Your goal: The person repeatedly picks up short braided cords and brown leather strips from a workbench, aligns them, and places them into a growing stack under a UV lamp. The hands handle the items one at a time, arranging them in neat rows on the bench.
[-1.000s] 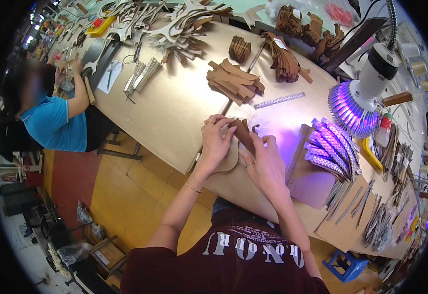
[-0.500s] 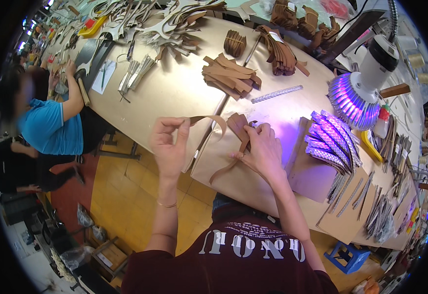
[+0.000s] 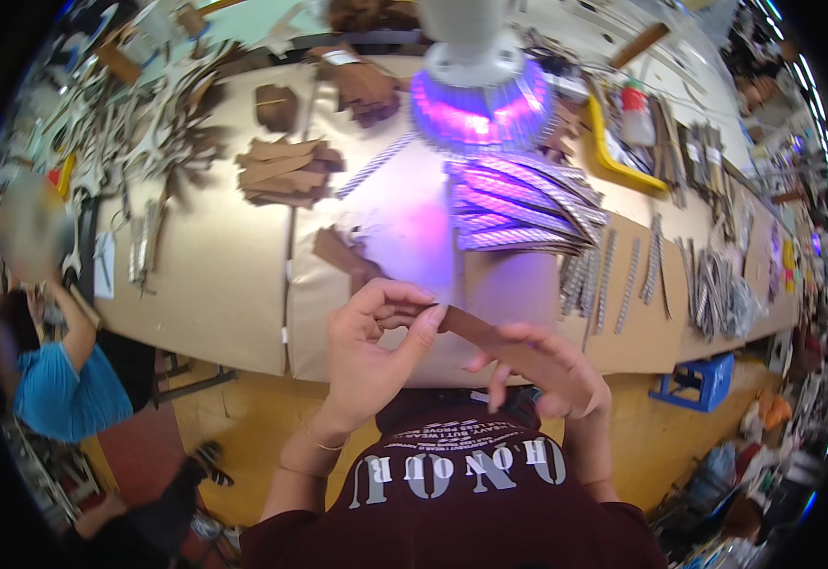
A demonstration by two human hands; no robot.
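Left hand [image 3: 368,353] — pinches brown strip [image 3: 490,339]

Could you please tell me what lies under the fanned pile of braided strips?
A brown board extends from under the braided strips on the near side; anything else beneath them is covered.

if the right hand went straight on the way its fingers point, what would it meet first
Likely the left hand: the right hand points left toward it, though depth between them is unclear. The brown strip seems to touch the right hand.

Maroon shirt [image 3: 490,522] – white lettering [image 3: 420,477]; short sleeves [image 3: 276,531]; thin bracelet [image 3: 323,443]
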